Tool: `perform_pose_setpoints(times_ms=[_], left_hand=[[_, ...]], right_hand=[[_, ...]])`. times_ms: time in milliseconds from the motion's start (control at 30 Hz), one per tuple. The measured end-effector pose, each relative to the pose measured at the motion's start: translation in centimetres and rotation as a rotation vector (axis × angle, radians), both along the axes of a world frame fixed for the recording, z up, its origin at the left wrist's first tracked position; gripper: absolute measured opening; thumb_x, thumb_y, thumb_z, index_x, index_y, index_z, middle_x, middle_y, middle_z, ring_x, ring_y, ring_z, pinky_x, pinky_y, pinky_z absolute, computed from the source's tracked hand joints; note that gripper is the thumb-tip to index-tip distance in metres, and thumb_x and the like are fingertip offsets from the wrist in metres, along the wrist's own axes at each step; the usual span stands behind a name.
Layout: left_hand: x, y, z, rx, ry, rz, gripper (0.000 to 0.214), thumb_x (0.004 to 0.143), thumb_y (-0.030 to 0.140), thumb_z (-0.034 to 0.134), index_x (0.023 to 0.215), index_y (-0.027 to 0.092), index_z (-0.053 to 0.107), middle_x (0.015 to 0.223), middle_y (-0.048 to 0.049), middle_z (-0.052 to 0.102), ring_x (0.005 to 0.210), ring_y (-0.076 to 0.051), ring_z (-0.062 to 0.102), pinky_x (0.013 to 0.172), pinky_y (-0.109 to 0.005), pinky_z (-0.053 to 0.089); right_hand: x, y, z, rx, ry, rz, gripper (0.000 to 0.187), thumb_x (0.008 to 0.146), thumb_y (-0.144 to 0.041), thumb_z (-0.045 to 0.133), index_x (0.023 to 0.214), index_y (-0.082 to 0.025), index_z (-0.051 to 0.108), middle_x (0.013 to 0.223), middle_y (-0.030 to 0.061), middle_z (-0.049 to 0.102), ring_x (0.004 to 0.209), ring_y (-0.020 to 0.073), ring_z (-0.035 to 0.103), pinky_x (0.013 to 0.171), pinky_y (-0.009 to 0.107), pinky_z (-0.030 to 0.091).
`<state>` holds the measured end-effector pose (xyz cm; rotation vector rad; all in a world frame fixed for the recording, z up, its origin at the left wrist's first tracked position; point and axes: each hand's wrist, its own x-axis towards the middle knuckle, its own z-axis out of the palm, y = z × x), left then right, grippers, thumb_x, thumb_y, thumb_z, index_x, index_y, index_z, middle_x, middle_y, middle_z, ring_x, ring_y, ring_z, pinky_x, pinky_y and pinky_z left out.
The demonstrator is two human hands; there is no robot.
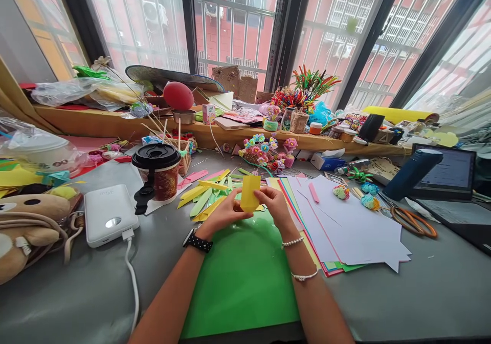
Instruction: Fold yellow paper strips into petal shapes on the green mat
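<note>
A small folded piece of yellow paper [250, 194] is held up between my two hands, above a glossy green sheet [245, 282]. My left hand [226, 213] grips its lower left side, fingers curled round the edge. With thumb and fingertips my right hand [274, 206] pinches its right edge. Just behind my left hand lies a pile of folded yellow and green paper strips [207, 198]. To the right of my right hand is a stack of white and coloured paper [345, 226], with a small pink strip [313, 193] on it.
At left stand a lidded coffee cup [161, 172] and a white power bank [111, 215] with its cable. Scissors [412, 222], a dark blue bottle [412, 174] and a laptop [447, 172] are at right. Paper flowers [264, 150] and crowded craft items line the back ledge.
</note>
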<state>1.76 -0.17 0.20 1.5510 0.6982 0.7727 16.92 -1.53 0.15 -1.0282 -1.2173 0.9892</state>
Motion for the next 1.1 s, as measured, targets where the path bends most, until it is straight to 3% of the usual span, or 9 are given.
perform_pose_setpoints(times_ms=[133, 233, 300, 500, 900, 1100], left_hand=[[0.0, 0.1, 0.6, 0.047, 0.01, 0.132, 0.045, 0.06, 0.036, 0.064, 0.098, 0.015, 0.051, 0.09, -0.0065, 0.061, 0.074, -0.016, 0.057, 0.058, -0.024, 0.043], [-0.3, 0.5, 0.6, 0.083, 0.02, 0.332, 0.033, 0.064, 0.042, 0.058, 0.082, 0.013, 0.059, 0.077, -0.0039, 0.062, 0.066, -0.015, 0.055, 0.056, -0.023, 0.042], [-0.5, 0.7, 0.4, 0.079, 0.017, 0.391, 0.032, 0.063, 0.043, 0.058, 0.075, 0.013, 0.06, 0.068, -0.0022, 0.06, 0.061, -0.014, 0.053, 0.054, -0.023, 0.041], [-0.2, 0.2, 0.5, 0.088, 0.043, 0.366, 0.034, 0.064, 0.042, 0.055, 0.072, 0.01, 0.062, 0.065, -0.0029, 0.059, 0.057, -0.013, 0.05, 0.051, -0.023, 0.039], [0.0, -0.1, 0.7, 0.21, 0.099, 0.418, 0.033, 0.065, 0.044, 0.052, 0.058, 0.012, 0.06, 0.053, -0.0001, 0.052, 0.05, -0.011, 0.042, 0.045, -0.021, 0.031], [0.1, 0.1, 0.5, 0.227, 0.061, 0.431, 0.034, 0.068, 0.044, 0.049, 0.056, 0.013, 0.057, 0.051, 0.0023, 0.045, 0.048, -0.009, 0.036, 0.044, -0.02, 0.027]], right_hand=[[-0.2, 0.0, -0.3, 0.053, -0.175, 0.016, 0.021, 0.065, -0.036, 0.059, 0.064, -0.014, 0.059, 0.063, 0.0013, 0.057, 0.059, 0.0119, 0.051, 0.054, 0.023, 0.041], [-0.6, 0.0, -0.5, 0.069, -0.303, 0.011, 0.022, 0.067, -0.036, 0.057, 0.064, -0.014, 0.058, 0.063, 0.0022, 0.056, 0.06, 0.0126, 0.052, 0.051, 0.023, 0.042], [-0.9, -0.1, -0.5, 0.107, -0.348, -0.059, 0.022, 0.067, -0.036, 0.057, 0.068, -0.014, 0.058, 0.067, 0.0035, 0.057, 0.062, 0.0134, 0.053, 0.051, 0.023, 0.044], [-1.3, -0.4, -0.1, 0.265, -0.331, -0.164, 0.027, 0.071, -0.029, 0.054, 0.095, -0.017, 0.057, 0.09, 0.007, 0.06, 0.077, 0.015, 0.057, 0.058, 0.024, 0.049], [-1.7, -0.7, -0.4, 0.315, -0.349, -0.25, 0.021, 0.074, -0.026, 0.051, 0.091, -0.018, 0.062, 0.087, 0.006, 0.064, 0.077, 0.0169, 0.059, 0.062, 0.028, 0.051], [-1.4, -0.8, -0.5, 0.465, -0.549, -0.241, 0.025, 0.078, -0.02, 0.046, 0.096, -0.026, 0.062, 0.095, 0.0029, 0.064, 0.09, 0.0188, 0.056, 0.081, 0.035, 0.045]])
